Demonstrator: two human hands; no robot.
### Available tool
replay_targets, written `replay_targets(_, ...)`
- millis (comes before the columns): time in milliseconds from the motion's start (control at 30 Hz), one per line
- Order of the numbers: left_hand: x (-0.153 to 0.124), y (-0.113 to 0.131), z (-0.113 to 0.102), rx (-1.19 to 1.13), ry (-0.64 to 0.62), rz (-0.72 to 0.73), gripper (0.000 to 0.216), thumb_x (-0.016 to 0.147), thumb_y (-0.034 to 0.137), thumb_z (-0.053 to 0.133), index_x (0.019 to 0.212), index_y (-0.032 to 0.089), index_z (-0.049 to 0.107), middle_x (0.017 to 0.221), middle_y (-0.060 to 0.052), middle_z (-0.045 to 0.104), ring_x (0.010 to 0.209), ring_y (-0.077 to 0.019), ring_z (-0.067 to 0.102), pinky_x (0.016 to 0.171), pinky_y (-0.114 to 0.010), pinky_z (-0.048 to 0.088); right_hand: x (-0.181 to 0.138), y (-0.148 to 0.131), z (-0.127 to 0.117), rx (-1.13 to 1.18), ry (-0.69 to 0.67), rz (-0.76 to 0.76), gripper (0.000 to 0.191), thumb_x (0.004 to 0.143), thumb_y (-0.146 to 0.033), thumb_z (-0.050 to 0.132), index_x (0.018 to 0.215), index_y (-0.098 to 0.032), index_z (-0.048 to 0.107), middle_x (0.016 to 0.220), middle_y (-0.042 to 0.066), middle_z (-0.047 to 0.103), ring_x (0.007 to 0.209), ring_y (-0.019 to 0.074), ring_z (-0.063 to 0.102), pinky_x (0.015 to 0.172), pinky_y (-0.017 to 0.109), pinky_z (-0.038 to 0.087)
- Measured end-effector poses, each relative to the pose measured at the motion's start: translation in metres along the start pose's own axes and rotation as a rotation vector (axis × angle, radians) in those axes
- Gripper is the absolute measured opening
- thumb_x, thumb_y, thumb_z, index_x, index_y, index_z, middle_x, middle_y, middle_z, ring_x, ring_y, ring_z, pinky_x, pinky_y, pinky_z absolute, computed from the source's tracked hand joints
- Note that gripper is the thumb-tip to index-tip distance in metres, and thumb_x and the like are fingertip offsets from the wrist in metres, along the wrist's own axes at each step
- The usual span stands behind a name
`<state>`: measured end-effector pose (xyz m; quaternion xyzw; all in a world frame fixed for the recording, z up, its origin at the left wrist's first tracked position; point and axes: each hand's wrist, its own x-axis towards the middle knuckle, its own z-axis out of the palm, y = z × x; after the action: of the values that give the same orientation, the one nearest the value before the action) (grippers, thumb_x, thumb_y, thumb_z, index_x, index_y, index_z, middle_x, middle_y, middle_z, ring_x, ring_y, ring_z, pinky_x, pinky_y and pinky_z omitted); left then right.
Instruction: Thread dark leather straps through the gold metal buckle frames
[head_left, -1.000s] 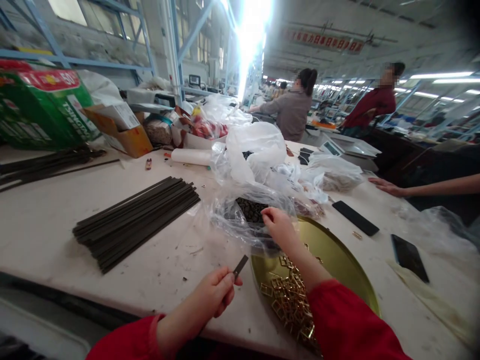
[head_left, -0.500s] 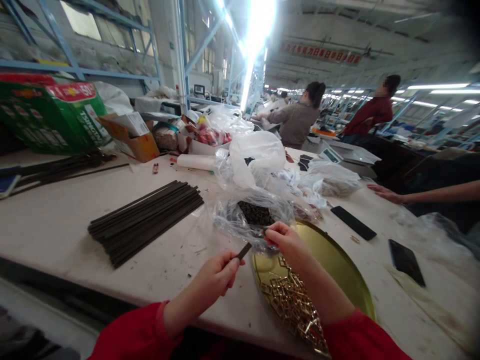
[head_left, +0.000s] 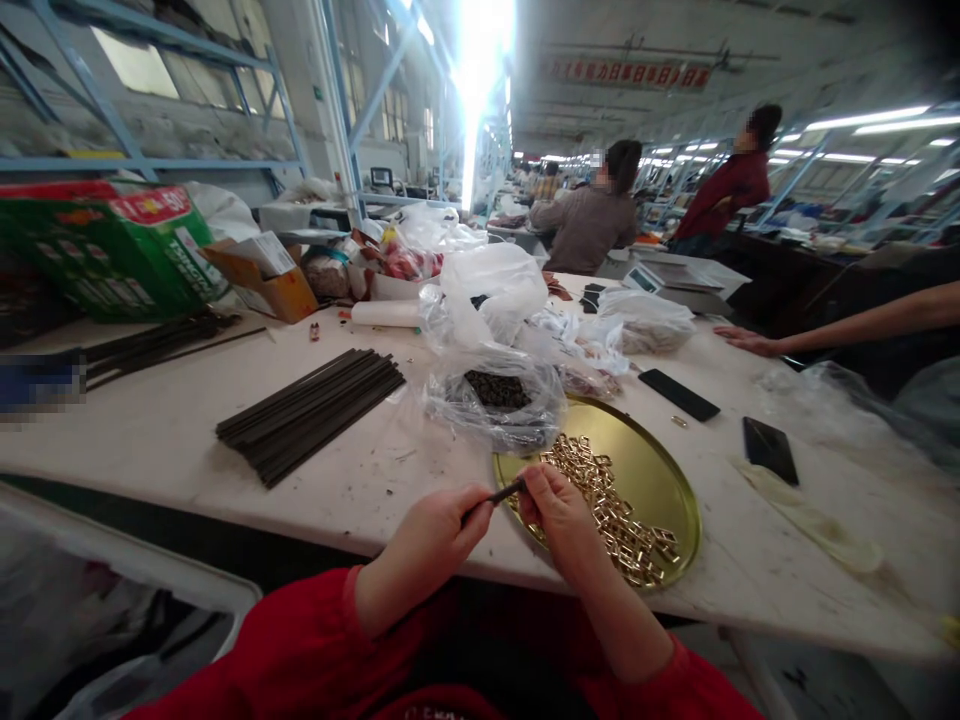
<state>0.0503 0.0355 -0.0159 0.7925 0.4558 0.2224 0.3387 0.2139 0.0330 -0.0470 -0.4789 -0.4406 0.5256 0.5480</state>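
Observation:
My left hand is closed around a short dark strap, whose end sticks out toward the right. My right hand pinches at that end, with thumb and fingers together; whether a small black piece is also between them is hidden. Just beyond the hands lies an open clear plastic bag of small black pieces. Under and beside my right hand is a round gold tray with many gold metal buckles. A stack of long dark straps lies on the table to the left.
A black phone and a flat black object lie at the right. A co-worker's hand rests on the table there. Crumpled plastic bags, a white roll and a green carton stand at the back.
My right hand has come from the bag's edge, with a small dark piece, down to the strap's end in my left hand. The hands now meet. The view has shifted slightly.

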Motion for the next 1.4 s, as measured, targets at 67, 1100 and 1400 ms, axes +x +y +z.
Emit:
replay_targets(67,-0.004,0.002,0.002,0.019,-0.013,-0.023,0.026,0.086,0.028,0.036,0.076,0.018,0.058,0.064,0.001,0.056,0.060,-0.0117,0.049,0.056,-0.022,0.030,-0.006,0.002,0.001,-0.045,0.001,-0.003,0.033,0.079,-0.049,0.053,0.070,-0.017,0.054,0.050,-0.005,0.048,0.045,0.0068,0.040,0.046,0.020,0.031)
replay_targets(1100,0.031,-0.018,0.016,-0.593,-0.287,-0.470,0.023,0.078,0.036,0.035,0.075,0.016,0.047,0.052,0.007,0.042,0.039,-0.0071,0.032,0.041,-0.020,0.023,0.088,0.031,-0.060,-1.578,-0.031,0.049,0.019,0.077,-0.012,0.045,0.074,-0.009,0.063,0.080,0.021,0.066,0.076,0.0267,0.062,0.067,0.034,0.041)
replay_targets(1400,0.030,-0.023,0.027,-0.444,-0.023,-0.211,0.025,0.081,0.033,0.039,0.070,0.016,0.054,0.066,0.001,0.055,0.063,-0.0120,0.049,0.060,-0.022,0.038,0.025,0.001,-0.032,-0.712,-0.134,-0.080,0.014,0.075,-0.029,0.053,0.066,-0.019,0.053,0.075,0.002,0.061,0.068,0.0137,0.054,0.062,0.025,0.042)
